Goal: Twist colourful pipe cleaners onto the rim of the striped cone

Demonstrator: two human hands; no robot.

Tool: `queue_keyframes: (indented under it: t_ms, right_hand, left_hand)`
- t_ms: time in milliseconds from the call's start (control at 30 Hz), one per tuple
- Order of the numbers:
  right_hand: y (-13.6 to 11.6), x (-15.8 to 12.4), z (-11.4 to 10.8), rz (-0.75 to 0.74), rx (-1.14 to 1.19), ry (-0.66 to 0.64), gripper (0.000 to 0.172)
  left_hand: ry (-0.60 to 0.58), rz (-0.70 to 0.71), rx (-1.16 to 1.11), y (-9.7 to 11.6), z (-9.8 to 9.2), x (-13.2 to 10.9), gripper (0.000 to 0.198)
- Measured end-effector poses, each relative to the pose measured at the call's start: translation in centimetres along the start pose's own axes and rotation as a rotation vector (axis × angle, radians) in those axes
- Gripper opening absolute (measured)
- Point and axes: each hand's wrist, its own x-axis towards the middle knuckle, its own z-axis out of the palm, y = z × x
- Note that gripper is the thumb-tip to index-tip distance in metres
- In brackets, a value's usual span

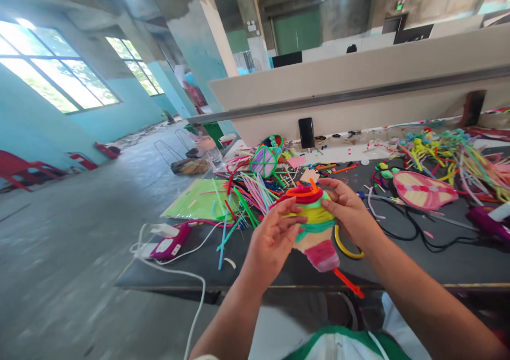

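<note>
Between my two hands is a rainbow-striped pipe-cleaner craft piece (316, 219), raised above the dark table. Red and orange show at its top, then yellow, green and teal bands, with a pink lower end. My left hand (274, 237) grips its left edge with bent fingers. On the opposite side, my right hand (348, 208) pinches the upper right edge between thumb and fingers. A red-orange pipe cleaner (348, 283) sticks out below the piece toward the table's front edge. Just right of it lies a yellow curved pipe cleaner (347, 247).
Loose pipe cleaners (255, 190) and a green plastic sheet (191, 200) lie to the left. A purple power strip (171, 243) with a white cable sits near the left edge. A phone (306, 133) leans on the partition. Right are a pink oval craft piece (424, 190) and black cables (414, 235).
</note>
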Motion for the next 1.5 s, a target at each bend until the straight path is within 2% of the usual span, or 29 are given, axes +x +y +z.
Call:
queue_keyframes:
  t_ms: [67, 133, 167, 233, 367, 467, 633, 800, 900, 1067, 1233, 1500]
  right_hand:
    - [-0.4, -0.9, -0.5, 0.035, 0.039, 0.001, 0.046]
    - [-0.5, -1.8, -0.6, 0.056, 0.072, 0.005, 0.042]
    - [-0.4, -2.3, -0.5, 0.066, 0.086, 0.005, 0.041]
    - [-0.2, -3.2, -0.1, 0.09, 0.096, 0.003, 0.039]
    - [0.4, -4.5, 0.7, 0.149, 0.057, 0.018, 0.036]
    - [1.0, -5.1, 0.9, 0.168, 0.043, 0.031, 0.033]
    - [2.3, -5.3, 0.7, 0.171, -0.003, 0.023, 0.03]
    - [3.0, -5.0, 0.4, 0.221, -0.028, 0.013, 0.037]
    - [3.5, -4.9, -0.1, 0.257, -0.08, -0.007, 0.038]
    - [4.3, -5.1, -0.7, 0.256, -0.153, -0.001, 0.03]
    - [4.6, -5.4, -0.4, 0.259, -0.206, -0.037, 0.026]
    - [5.3, -5.4, -0.1, 0.361, -0.14, -0.008, 0.029]
  left_hand:
    - [0.154, 0.103, 0.187, 0.4, -0.8, -0.3, 0.035]
    - [0.243, 0.206, 0.419, 1.0, -1.4, -0.5, 0.03]
    - [0.237, 0.236, 0.507, 1.2, -1.6, -0.5, 0.031]
    - [0.15, 0.24, 0.577, 1.4, -1.7, -0.4, 0.035]
    - [-0.04, 0.113, 0.434, 0.8, -1.4, -0.2, 0.044]
    - [-0.093, 0.012, 0.322, 0.0, -1.3, -0.3, 0.044]
    - [-0.074, -0.054, 0.224, -1.3, -1.3, -0.8, 0.031]
    - [-0.087, -0.161, 0.093, -2.6, -1.3, -1.0, 0.028]
    - [-0.101, -0.228, 0.037, -2.9, -1.2, -1.1, 0.025]
    - [-0.119, -0.311, -0.01, -2.9, -1.2, -1.2, 0.026]
    - [-0.215, -0.312, -0.078, -3.3, -1.8, -1.2, 0.033]
    - [-0.191, -0.28, 0.085, -4.2, -1.5, -1.0, 0.031]
